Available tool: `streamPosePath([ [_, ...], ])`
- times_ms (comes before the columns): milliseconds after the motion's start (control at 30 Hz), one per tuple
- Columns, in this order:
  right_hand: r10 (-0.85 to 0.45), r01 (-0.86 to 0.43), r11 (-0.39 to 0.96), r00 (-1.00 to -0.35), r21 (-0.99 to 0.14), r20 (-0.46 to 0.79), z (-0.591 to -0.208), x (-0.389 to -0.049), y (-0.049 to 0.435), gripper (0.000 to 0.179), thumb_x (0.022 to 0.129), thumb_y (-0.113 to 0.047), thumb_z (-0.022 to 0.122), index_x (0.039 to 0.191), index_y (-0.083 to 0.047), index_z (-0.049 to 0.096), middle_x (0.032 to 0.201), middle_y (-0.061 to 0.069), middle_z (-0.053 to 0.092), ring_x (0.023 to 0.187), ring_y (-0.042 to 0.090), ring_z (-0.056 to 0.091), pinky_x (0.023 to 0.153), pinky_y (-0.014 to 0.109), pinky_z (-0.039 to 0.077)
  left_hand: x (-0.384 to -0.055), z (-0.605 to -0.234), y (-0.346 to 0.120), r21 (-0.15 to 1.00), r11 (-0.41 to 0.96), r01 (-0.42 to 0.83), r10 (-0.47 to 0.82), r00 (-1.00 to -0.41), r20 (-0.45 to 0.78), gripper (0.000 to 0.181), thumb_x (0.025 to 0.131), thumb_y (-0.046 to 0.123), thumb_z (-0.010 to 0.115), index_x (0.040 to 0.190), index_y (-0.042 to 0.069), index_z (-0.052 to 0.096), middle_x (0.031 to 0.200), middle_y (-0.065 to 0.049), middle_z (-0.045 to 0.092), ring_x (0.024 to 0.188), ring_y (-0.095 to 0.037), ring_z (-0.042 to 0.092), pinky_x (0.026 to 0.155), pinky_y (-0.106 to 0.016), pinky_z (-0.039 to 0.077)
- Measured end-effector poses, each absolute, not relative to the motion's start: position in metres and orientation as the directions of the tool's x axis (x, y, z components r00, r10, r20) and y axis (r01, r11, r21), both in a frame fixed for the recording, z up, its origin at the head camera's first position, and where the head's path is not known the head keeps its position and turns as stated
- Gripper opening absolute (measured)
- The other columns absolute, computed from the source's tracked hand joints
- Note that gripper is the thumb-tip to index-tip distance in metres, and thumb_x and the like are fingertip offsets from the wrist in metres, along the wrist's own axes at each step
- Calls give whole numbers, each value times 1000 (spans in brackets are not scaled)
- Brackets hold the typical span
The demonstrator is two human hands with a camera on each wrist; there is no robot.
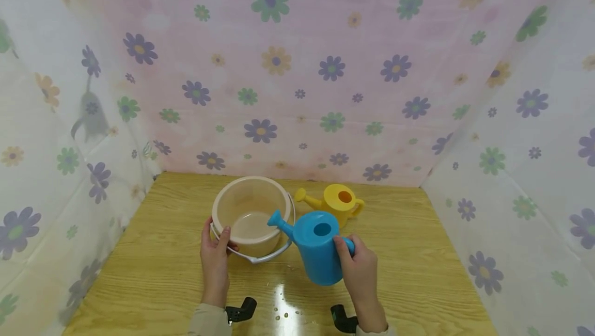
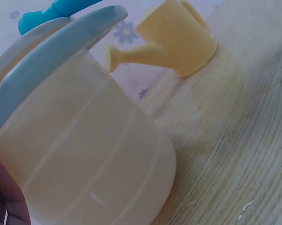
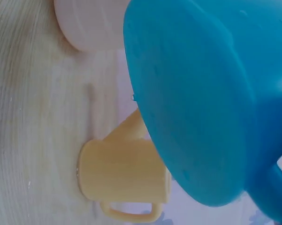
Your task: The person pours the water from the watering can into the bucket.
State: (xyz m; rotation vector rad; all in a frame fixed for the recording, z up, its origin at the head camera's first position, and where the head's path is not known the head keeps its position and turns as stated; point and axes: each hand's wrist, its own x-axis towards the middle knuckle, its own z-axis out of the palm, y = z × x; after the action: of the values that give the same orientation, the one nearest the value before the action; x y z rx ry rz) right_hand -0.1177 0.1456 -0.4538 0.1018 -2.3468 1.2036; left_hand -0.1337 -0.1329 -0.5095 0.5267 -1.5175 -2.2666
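Observation:
My left hand holds a beige plastic bucket at its front left, thumb at the rim and fingers against the outer wall. The bucket stands upright on the table, its pale bail handle hanging down at the front. With my right hand I grip the handle of a blue watering can, raised off the table. Its spout points left, and the spout head overlaps the bucket's right rim. Drops cling to the blue can's underside in the right wrist view.
A yellow watering can stands behind the blue one, spout toward the bucket. Water drops dot the wooden table near its front. Flower-patterned cloth closes off the back and both sides. Black wrist mounts show beside both forearms.

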Motion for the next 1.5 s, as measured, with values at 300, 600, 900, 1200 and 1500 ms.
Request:
streamPosePath([
  [300, 131, -269, 651, -881, -710, 455, -447, -110, 138, 34, 85, -27, 61, 61, -13, 42, 50, -10, 22, 40, 4, 30, 42, 21, 36, -134, -511, -133, 929, -362, 73, -483, -867, -120, 54, 88, 27, 57, 136, 26, 32, 62, 0, 55, 53, -17, 55, 59, -30, 49],
  [600, 111, -251, 689, -891, -680, 441, -439, -106, 134, 33, 84, -29, 63, 63, -13, 43, 51, -11, 21, 41, 4, 34, 45, 21, 39, -136, -513, -131, 926, -374, 49, -479, -865, -148, 53, 89, 23, 55, 136, 26, 31, 63, 0, 55, 52, -14, 54, 56, -26, 48],
  [900, 78, -192, 719, -933, -668, 352, -430, -106, 132, 34, 87, -38, 56, 67, -12, 47, 50, -8, 25, 43, 6, 40, 52, 27, 48, -137, -517, -130, 918, -392, 59, -488, -859, -153, 52, 87, 25, 58, 133, 28, 35, 64, -1, 55, 51, -14, 53, 54, -26, 48],
  [1200, 35, -196, 733, -945, -652, 325, -420, -107, 131, 36, 88, -40, 53, 67, -11, 45, 51, -6, 28, 47, 7, 43, 52, 27, 48, -137, -512, -131, 919, -385, 88, -492, -862, -124, 55, 87, 26, 58, 135, 25, 32, 64, 0, 54, 51, -12, 52, 53, -23, 47],
  [1500, 13, -179, 742, -960, -646, 280, -409, -109, 129, 36, 88, -41, 52, 69, -11, 46, 51, -4, 34, 51, 9, 47, 54, 31, 49, -136, -512, -131, 898, -429, 94, -481, -866, -139, 57, 86, 26, 59, 136, 26, 31, 63, 0, 55, 51, -13, 53, 53, -23, 46],
])
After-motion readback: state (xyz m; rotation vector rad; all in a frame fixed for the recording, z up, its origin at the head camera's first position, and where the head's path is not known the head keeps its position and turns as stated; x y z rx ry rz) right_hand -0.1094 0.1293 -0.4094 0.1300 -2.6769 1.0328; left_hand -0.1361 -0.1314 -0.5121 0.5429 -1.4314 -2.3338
